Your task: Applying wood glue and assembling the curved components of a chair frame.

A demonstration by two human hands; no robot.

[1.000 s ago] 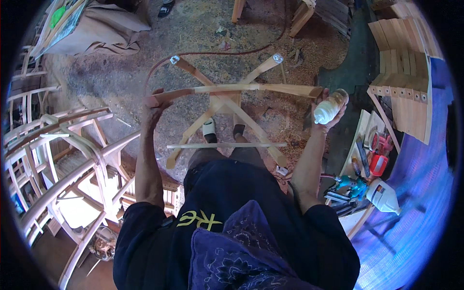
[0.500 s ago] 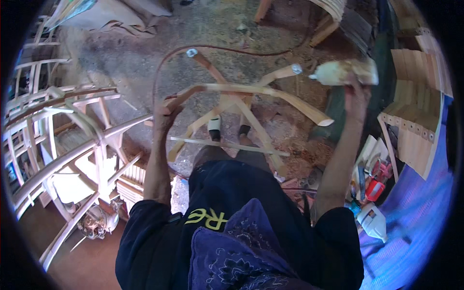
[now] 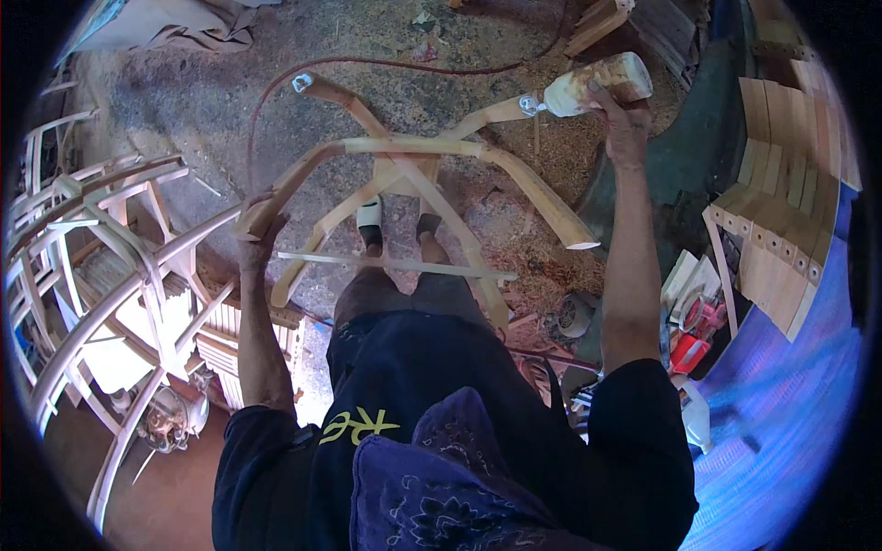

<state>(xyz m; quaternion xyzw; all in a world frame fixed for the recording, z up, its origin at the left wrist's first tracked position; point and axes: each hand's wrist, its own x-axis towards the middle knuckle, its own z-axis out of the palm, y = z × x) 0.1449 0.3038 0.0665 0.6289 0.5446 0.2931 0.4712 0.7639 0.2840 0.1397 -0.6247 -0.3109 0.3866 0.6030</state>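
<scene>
From the head view, I see my left hand point(image 3: 260, 241) clenched around the lower end of the curved rail of an unfinished wooden chair frame point(image 3: 413, 184), which stands tilted on the sawdust floor point(image 3: 184, 101) before my feet. My right hand point(image 3: 625, 129) grasps a pale squeeze bottle point(image 3: 597, 83), its nozzle touching a leg tip. I judge a steady left grip and a gentle squeeze matter most. At right, stacked wood slats point(image 3: 790, 211) and a red container point(image 3: 684, 354); its label is unreadable.
</scene>
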